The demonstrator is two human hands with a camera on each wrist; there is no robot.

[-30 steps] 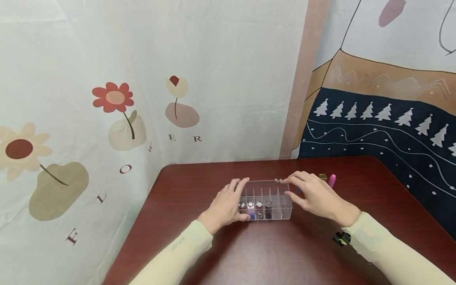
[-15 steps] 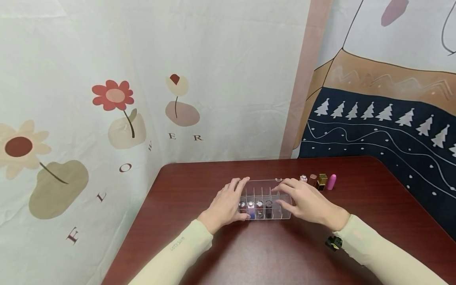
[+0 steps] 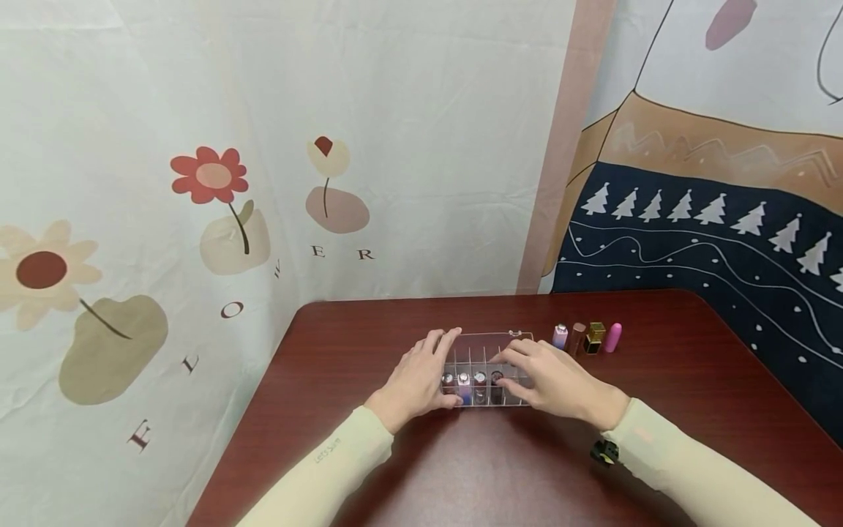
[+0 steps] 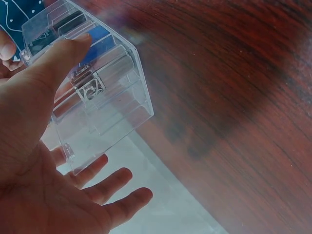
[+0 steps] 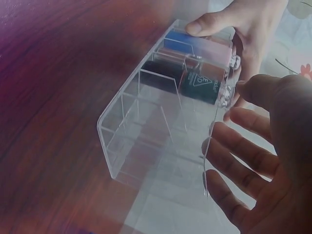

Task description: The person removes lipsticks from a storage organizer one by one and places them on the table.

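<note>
A clear plastic lipstick organizer (image 3: 470,344) with divided compartments stands on the table, several lipsticks in its left part. At its left end my left hand (image 3: 413,382) holds it, thumb at the front wall and fingers behind. My right hand (image 3: 560,382) hovers over the right part, fingers parted and holding nothing. Its thumb is close to the top of a dark lipstick (image 5: 202,87), the rightmost in the row; whether it touches cannot be told. Left of that one sits a pink-and-blue lipstick (image 5: 214,51), with another tube between them.
At the back right stand a purple-blue lipstick (image 3: 560,337), a brown tube (image 3: 576,339), a gold-and-black lipstick (image 3: 594,338) and a pink tube (image 3: 613,337). The dark red table (image 3: 369,329) meets printed cloth hangings (image 3: 428,183) behind.
My right hand has moved left across the organizer, from its right end to beside the dark lipstick, uncovering the tubes at the back right. My left hand has kept its hold.
</note>
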